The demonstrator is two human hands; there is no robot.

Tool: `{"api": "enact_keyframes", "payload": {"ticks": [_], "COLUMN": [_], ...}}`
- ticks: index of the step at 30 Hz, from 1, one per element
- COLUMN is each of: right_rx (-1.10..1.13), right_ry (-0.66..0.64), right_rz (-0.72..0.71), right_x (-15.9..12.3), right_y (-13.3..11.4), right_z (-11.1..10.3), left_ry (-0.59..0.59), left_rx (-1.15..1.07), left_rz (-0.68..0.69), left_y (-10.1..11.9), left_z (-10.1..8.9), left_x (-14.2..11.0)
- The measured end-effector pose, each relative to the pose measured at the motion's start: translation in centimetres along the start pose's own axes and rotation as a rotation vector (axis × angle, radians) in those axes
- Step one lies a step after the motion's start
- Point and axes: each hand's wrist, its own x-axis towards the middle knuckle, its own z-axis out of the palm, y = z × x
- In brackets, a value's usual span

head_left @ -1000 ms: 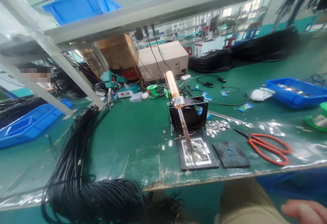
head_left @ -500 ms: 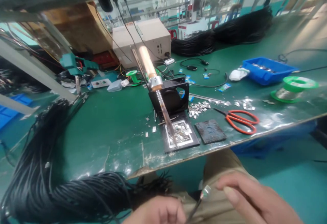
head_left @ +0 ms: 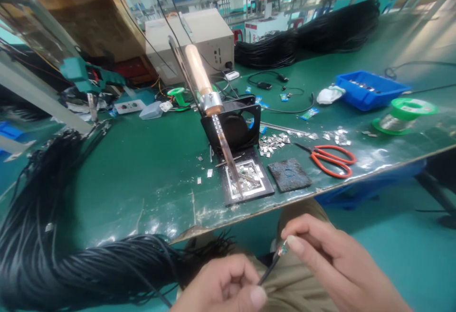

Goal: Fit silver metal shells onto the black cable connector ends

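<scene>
Low in front of my lap, my left hand (head_left: 231, 286) is closed around a black cable (head_left: 270, 270). The cable's end points up and right, with short bared coloured wires and a small metal connector (head_left: 282, 249) on it. My right hand (head_left: 331, 260) pinches the connector's tip between thumb and forefinger, hiding most of it. Beyond my hands, a soldering iron (head_left: 219, 134) with a wooden handle leans on a black stand (head_left: 231, 129). Its tip rests over a shallow tray (head_left: 228, 191) of small metal pieces. A dark square pad (head_left: 289, 175) lies beside the tray.
A thick bundle of black cables (head_left: 107, 269) curves along the left and front edge. Orange-handled scissors (head_left: 333, 160), loose metal pieces (head_left: 274, 144), a solder spool (head_left: 404, 115) and a blue bin (head_left: 372, 91) sit on the right. A beige box (head_left: 192, 41) stands behind.
My right hand has come up and left, its thumb and forefinger now touching the connector, where a gap showed before. The view has shifted slightly.
</scene>
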Motion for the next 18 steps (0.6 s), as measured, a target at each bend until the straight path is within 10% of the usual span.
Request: {"api": "enact_keyframes", "payload": {"ticks": [8,18], "right_rx": [0.043,0.042], "right_ry": [-0.029,-0.055], "right_rz": [-0.074,0.06], "right_x": [-0.8,-0.5], "right_y": [0.3,-0.6], "right_z": [0.5,0.7], "left_ry": [-0.039,0.334], "left_rx": [0.042,0.324], "left_rz": [0.035,0.263], "left_y": [1.2,2.1], "left_z": [2.0,2.2], "left_x": [1.8,1.0]}}
